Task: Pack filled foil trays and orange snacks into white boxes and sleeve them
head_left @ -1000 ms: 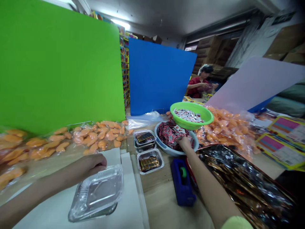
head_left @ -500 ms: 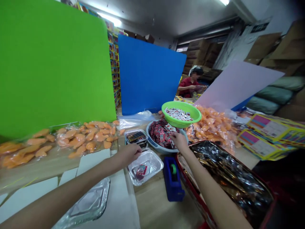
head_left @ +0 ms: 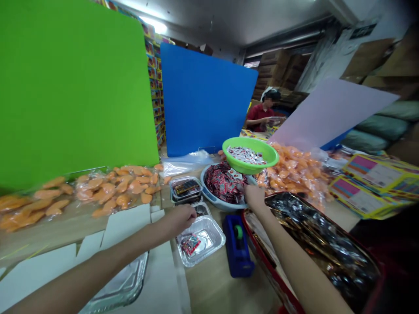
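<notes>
My left hand (head_left: 183,219) is closed at the upper left edge of a foil tray (head_left: 212,250); whether it grips the rim is hidden. Inside that tray lies a small red sachet (head_left: 190,244). Another foil tray (head_left: 203,210) shows just behind it. My right hand (head_left: 255,197) is at the right side of a light blue basin (head_left: 209,198) heaped with red sachets (head_left: 224,185). Its fingers are curled and partly blurred, so what they hold cannot be made out.
A blue tape dispenser (head_left: 238,250) stands right of the tray, beside a red-rimmed container (head_left: 284,290) of dark packets. A green bowl (head_left: 250,168) of white sachets overhangs the basin. Stacked trays (head_left: 186,196) and bagged orange pieces (head_left: 114,189) lie left. A co-worker (head_left: 263,115) sits beyond.
My right hand has shifted right, toward the basin's edge. My left hand has moved slightly down, and the tray with the sachet sits nearer, exposing another tray behind it.
</notes>
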Demonstrator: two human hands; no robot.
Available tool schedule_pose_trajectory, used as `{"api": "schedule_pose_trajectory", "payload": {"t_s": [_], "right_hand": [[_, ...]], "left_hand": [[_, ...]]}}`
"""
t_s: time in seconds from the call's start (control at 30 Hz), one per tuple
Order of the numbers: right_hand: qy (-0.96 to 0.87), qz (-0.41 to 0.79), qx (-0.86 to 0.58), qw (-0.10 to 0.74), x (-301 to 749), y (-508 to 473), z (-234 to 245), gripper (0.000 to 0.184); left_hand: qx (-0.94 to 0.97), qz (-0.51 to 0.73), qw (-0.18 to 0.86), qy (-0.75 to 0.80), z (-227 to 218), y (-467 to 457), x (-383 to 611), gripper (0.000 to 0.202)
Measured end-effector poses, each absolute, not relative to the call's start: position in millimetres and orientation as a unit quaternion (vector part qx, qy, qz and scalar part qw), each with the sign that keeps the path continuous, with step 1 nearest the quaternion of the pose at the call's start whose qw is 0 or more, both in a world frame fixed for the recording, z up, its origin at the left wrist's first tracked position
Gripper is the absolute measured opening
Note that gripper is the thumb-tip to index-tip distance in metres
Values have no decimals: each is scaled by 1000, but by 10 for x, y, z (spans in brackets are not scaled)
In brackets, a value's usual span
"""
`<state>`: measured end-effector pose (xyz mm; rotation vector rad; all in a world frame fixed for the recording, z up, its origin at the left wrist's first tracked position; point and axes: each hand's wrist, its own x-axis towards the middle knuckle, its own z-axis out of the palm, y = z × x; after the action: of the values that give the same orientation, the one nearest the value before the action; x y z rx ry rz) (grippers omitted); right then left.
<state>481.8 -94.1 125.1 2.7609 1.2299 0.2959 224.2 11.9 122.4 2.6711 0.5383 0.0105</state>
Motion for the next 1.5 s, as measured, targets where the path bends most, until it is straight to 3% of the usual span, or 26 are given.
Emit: {"api": "schedule_pose_trajectory", "payload": {"t_s": [0.07, 0.23, 0.3, 0.37, 0.5, 0.63, 0.77, 0.87, 0.97, 1.07, 1.17, 1.23, 1.3, 1.4, 1.47, 1.5], "right_hand": [[420, 107, 901, 17, 4655, -1086, 1363, 34], [504, -51, 833, -223, 4446, -1430, 1461, 43], [421, -19, 886, -193, 4642, -1601, 1435, 41], [296, 41, 949, -98, 4966, -1826, 1376, 35], [188, -8, 982, -19, 5588, -2302, 1163, 23], [184, -61, 981, 21, 5845, -2484, 957, 21], [217, -43, 974, 45, 5831, -2435, 898, 13], [233, -13, 971, 50, 5752, -2387, 924, 18], [249, 98, 964, -1, 5522, -2311, 1024, 26], [322, 190, 919, -123, 4999, -2186, 1198, 27], [459, 100, 849, -240, 4329, -2048, 1348, 26], [531, 43, 806, -259, 4036, -1990, 1388, 31], [534, 51, 813, -226, 4007, -1998, 1377, 34], [376, 143, 912, -74, 4417, -2159, 1273, 33], [262, 107, 958, 36, 4798, -2329, 1176, 32], [250, 85, 963, 48, 4964, -2415, 1135, 28]], "left_hand": [[962, 7, 198, 189, 1201, 99, 2328, 20], [966, 34, 210, 147, 1148, 24, 2535, 18], [966, 47, 219, 132, 1134, -16, 2563, 19], [966, 52, 222, 125, 1121, -51, 2548, 18], [966, 40, 224, 123, 1096, -82, 2442, 17], [964, 40, 225, 134, 1071, -83, 2344, 18], [962, 40, 229, 141, 1055, -105, 2309, 17], [962, 35, 232, 139, 1051, -121, 2300, 18], [963, 30, 232, 132, 1040, -122, 2305, 18], [964, 31, 233, 126, 1031, -126, 2332, 18], [964, 32, 236, 119, 1030, -146, 2368, 18], [964, 33, 238, 112, 1023, -159, 2379, 17], [965, 35, 238, 106, 1008, -165, 2372, 17], [966, 39, 235, 100, 983, -155, 2330, 16], [966, 43, 231, 102, 973, -143, 2291, 16], [966, 45, 230, 106, 973, -137, 2272, 16]]}}
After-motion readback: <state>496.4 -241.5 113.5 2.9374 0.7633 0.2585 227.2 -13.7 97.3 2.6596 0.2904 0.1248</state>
